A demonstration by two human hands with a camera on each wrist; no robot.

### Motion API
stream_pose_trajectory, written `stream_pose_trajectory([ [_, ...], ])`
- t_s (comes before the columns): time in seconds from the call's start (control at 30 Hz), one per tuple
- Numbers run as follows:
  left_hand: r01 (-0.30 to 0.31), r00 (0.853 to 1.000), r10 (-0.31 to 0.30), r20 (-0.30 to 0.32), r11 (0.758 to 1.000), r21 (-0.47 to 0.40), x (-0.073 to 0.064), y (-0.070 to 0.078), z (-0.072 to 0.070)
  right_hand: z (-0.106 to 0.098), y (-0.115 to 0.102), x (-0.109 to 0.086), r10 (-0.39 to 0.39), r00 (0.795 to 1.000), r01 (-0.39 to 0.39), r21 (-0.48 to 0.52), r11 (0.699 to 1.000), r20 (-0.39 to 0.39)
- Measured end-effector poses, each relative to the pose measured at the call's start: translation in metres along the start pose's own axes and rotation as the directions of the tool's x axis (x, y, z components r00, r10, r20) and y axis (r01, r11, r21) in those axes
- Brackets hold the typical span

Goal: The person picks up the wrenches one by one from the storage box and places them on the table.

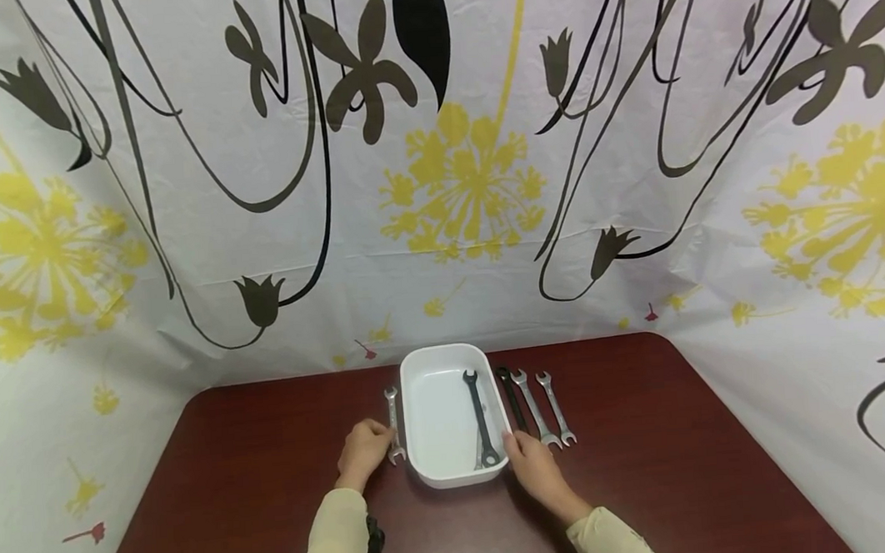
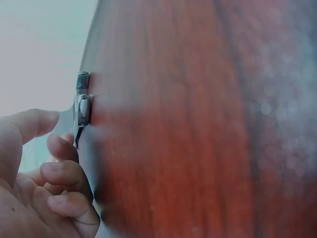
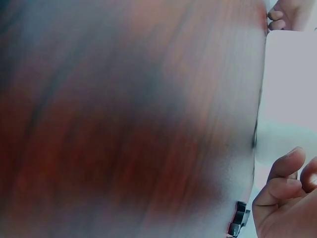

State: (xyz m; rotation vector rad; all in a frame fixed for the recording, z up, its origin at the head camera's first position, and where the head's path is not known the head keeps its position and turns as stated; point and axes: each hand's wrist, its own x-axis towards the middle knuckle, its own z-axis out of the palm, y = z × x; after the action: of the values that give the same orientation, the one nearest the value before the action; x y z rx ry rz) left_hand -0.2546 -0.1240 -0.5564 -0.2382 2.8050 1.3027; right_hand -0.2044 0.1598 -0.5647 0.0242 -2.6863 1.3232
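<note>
A small silver open-end wrench (image 1: 393, 413) lies on the table along the left side of a white tray (image 1: 413, 428). My left hand (image 1: 365, 452) pinches that wrench at its shank between thumb and forefinger; its double-pronged end shows beyond the fingers in the left wrist view. With my right hand (image 1: 537, 472) I grip the tray's rim at the near right corner, the fingers curled against its wall. Inside the tray a dark grey wrench (image 1: 481, 416) leans along the right side, partly covering a silver wrench (image 1: 478, 452).
Right of the tray lie a black wrench (image 1: 512, 398), a silver open-end wrench (image 1: 535, 409) and a smaller silver wrench (image 1: 556, 410), side by side. They rest on a dark red wooden table (image 1: 646, 433). A flower-patterned cloth (image 1: 444, 301) hangs behind it.
</note>
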Motion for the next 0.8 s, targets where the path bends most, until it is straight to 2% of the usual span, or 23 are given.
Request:
stream_pose_trajectory([
  [0.17,0.013,0.999,-0.015,-0.028,0.998,-0.056,0.001,0.005,-0.006,0.0,-0.001,0.0,-0.017,1.0,0.017,0.005,1.0,-0.005],
  [0.3,0.009,0.998,-0.014,-0.055,0.996,-0.091,0.001,0.016,-0.009,-0.001,-0.001,0.0,-0.024,1.0,0.024,0.011,1.0,0.007],
  [0.57,-0.027,0.999,0.019,-0.044,0.981,-0.194,0.001,0.058,-0.002,-0.003,-0.001,0.0,-0.017,1.0,0.017,0.022,1.0,0.019],
  [0.67,-0.027,1.0,0.024,-0.017,0.979,-0.202,-0.001,0.076,0.003,-0.002,0.0,0.001,-0.011,1.0,0.01,0.026,1.0,0.024],
  [0.8,-0.027,0.999,0.029,0.012,0.985,-0.168,0.001,0.093,0.012,-0.001,0.0,0.001,-0.001,1.0,0.0,0.021,1.0,0.028],
])
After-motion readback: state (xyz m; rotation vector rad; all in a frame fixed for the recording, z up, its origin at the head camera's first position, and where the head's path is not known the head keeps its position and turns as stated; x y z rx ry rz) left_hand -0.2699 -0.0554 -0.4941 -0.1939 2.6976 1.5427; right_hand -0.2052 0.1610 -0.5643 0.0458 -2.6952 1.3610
